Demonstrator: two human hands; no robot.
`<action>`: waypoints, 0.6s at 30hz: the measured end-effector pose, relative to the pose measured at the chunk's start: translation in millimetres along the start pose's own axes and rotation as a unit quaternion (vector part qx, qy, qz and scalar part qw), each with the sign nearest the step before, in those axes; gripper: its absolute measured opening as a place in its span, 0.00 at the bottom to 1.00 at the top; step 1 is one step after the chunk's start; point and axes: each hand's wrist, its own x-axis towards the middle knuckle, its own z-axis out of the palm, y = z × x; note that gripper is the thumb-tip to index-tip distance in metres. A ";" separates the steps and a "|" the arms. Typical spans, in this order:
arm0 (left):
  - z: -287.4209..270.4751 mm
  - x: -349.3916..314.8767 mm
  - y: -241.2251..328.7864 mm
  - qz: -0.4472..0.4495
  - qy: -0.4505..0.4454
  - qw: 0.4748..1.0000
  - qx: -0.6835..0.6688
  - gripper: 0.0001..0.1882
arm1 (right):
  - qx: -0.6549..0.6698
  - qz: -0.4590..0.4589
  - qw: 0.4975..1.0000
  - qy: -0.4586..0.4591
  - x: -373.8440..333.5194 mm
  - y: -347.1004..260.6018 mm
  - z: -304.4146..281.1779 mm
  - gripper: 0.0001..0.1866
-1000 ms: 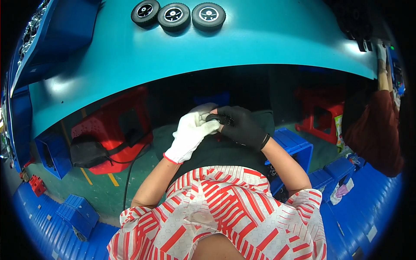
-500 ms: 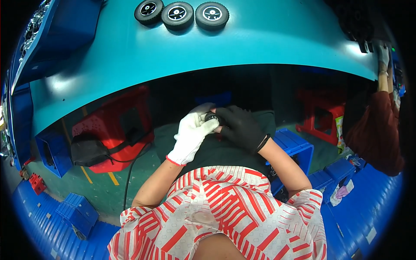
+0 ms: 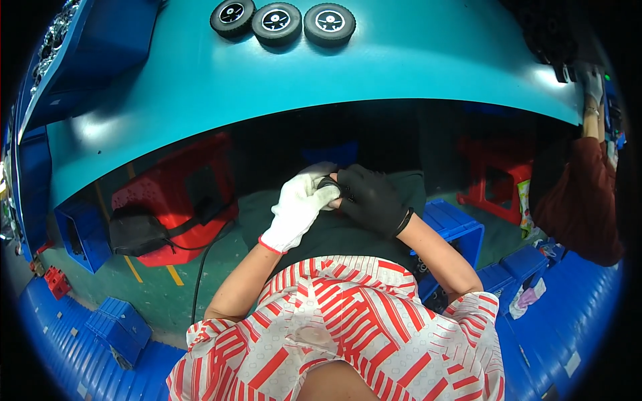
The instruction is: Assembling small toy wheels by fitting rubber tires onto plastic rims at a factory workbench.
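In front of my lap, below the table edge, my two hands meet around a small round black part (image 3: 327, 182). My left hand (image 3: 295, 208), in a white knit glove with a red cuff, pinches it from the left with thumb and fingers. From the right, my right hand (image 3: 372, 202) in a black glove closes over it, with pale fingertips bare. Fingers cover most of the part, so its kind does not show. Three black wheels with silver-marked hubs lie in a row on the table: a left wheel (image 3: 232, 17), a middle wheel (image 3: 277, 23) and a right wheel (image 3: 330, 25).
The teal table (image 3: 401, 67) curves across the far side. A blue bin (image 3: 100, 50) with shiny parts stands at its left, dark parts (image 3: 552, 40) at its right. Red stools (image 3: 150, 194) and blue crates (image 3: 455, 224) stand below. A co-worker's sleeve (image 3: 582, 200) is at right.
Both hands stay together over my lap. The black part has turned between the fingers, and its silver-marked face shows less now. My view has shifted very slightly.
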 end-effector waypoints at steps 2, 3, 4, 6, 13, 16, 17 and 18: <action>-2.6 0.6 -1.4 0.005 -0.009 1.000 -0.004 0.09 | 0.031 0.008 0.999 0.005 -0.4 0.0 1.4 0.22; -4.0 1.1 -1.9 0.012 -0.013 1.000 0.000 0.11 | 0.064 0.022 0.998 0.009 -0.2 0.1 2.3 0.23; -4.6 1.2 -2.2 0.019 -0.017 1.000 0.004 0.12 | 0.097 0.036 0.995 0.014 -0.2 0.3 2.8 0.23; -1.9 -0.8 -0.1 0.018 -0.010 0.999 -0.034 0.14 | 0.118 0.053 0.992 0.013 -0.4 4.4 0.5 0.23; -2.2 -1.1 1.6 0.032 -0.007 0.999 -0.007 0.20 | 0.015 0.011 1.000 -0.013 2.7 0.0 -13.3 0.24; -2.7 1.1 10.7 0.017 -0.026 1.000 -0.004 0.20 | 0.029 -0.015 0.999 -0.004 5.7 0.1 -11.5 0.25; -1.7 -0.1 12.3 0.017 -0.026 1.000 -0.004 0.20 | 0.030 -0.016 0.999 -0.004 4.5 1.4 -9.2 0.25; 0.3 -1.9 13.4 0.011 -0.011 0.998 -0.061 0.20 | -0.002 0.016 0.999 0.037 1.8 2.7 -5.8 0.26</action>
